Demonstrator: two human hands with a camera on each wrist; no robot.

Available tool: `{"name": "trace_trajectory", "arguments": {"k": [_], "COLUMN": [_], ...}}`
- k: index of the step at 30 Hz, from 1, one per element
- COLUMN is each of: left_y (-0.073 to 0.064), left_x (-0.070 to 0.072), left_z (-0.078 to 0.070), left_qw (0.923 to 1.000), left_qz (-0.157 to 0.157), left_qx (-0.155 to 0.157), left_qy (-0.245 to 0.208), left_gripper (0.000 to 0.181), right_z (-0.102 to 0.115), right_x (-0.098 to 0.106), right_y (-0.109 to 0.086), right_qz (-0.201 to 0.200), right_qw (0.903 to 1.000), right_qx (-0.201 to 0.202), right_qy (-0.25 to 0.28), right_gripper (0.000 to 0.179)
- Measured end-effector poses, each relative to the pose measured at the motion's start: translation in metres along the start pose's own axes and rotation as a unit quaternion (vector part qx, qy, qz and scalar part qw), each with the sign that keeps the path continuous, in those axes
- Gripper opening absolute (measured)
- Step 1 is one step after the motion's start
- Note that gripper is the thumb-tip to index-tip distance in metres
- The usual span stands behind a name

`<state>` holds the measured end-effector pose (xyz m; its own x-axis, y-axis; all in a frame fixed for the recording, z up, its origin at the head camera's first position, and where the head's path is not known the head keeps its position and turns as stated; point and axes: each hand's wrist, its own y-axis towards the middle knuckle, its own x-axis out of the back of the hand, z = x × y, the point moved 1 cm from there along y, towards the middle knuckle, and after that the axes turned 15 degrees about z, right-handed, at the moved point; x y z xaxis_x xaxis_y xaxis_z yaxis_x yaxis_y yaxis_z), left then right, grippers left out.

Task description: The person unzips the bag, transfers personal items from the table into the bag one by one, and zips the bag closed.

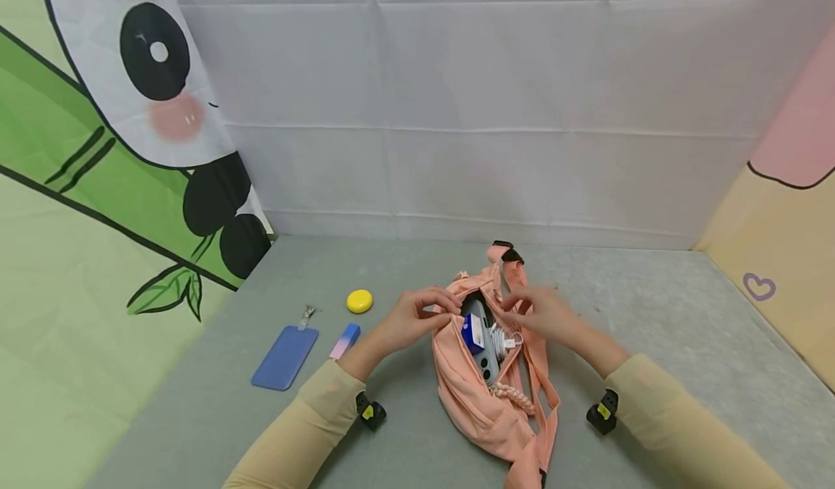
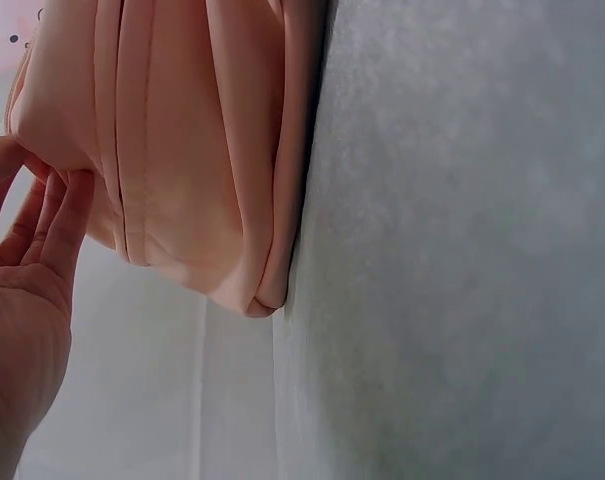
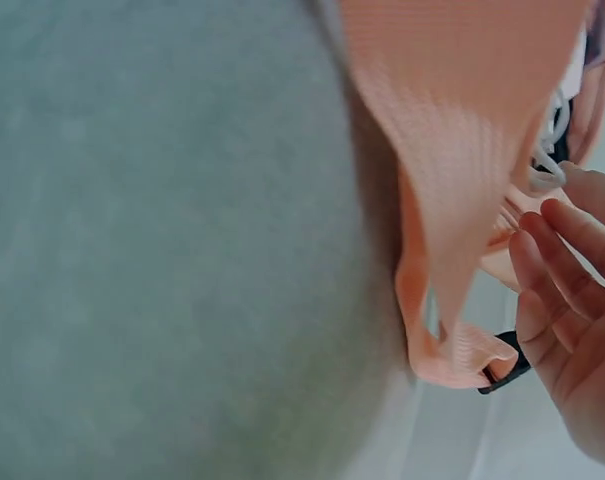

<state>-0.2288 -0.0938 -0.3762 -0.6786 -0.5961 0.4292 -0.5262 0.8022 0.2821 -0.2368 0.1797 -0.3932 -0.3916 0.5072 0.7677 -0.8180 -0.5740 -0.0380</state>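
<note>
A pink fabric waist bag [image 1: 459, 373] stands on the table with its zipped top parted. Inside it show a grey phone-like object [image 1: 485, 364], a small blue-and-white box [image 1: 473, 333] and a coiled white cable [image 1: 504, 343] with a plug. My left hand [image 1: 417, 315] pinches the left edge of the opening; the left wrist view has its thumb and fingers bent around the fabric [image 2: 57, 120]. Across the opening, my right hand [image 1: 538, 315] holds the right edge between thumb and fingers, close beside the white cable [image 3: 550, 165] in the right wrist view.
Left of the bag lie a blue card holder [image 1: 285, 358] with a metal clip, a round yellow case [image 1: 359, 301] and a small pink-and-blue box [image 1: 346, 340], partly behind the left wrist. The bag's strap [image 1: 536, 373] loops along its right side. A pale cloth backdrop [image 1: 457, 112] rises behind the table.
</note>
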Motion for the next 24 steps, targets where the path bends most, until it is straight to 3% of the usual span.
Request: {"name": "trace_trajectory", "arguments": {"k": [4,11,19,24], "left_y": [0.000,-0.002,-0.004,-0.003], "left_x": [0.000,0.001,0.004,0.012], "left_z": [0.014,0.018,0.009,0.001], "left_qw": [1.0000,0.9998,0.9990,0.9972], "left_qz": [-0.002,-0.006,-0.030,-0.048], "left_qx": [0.005,-0.019,-0.033,-0.058], "left_qy": [0.001,-0.002,-0.004,0.003], "left_gripper": [0.013,0.012,0.011,0.011], "right_z": [-0.003,-0.003,0.012,0.027], "right_x": [-0.005,-0.007,0.006,0.027], "right_y": [0.001,0.002,-0.002,-0.003], "right_qz": [0.012,0.020,-0.017,-0.034], "right_qw": [0.9995,0.9982,0.9948,0.9922], "right_qx": [0.028,0.057,0.064,0.083], "right_qy": [0.004,0.004,0.078,0.086], "right_gripper": [0.014,0.006,0.007,0.010]}}
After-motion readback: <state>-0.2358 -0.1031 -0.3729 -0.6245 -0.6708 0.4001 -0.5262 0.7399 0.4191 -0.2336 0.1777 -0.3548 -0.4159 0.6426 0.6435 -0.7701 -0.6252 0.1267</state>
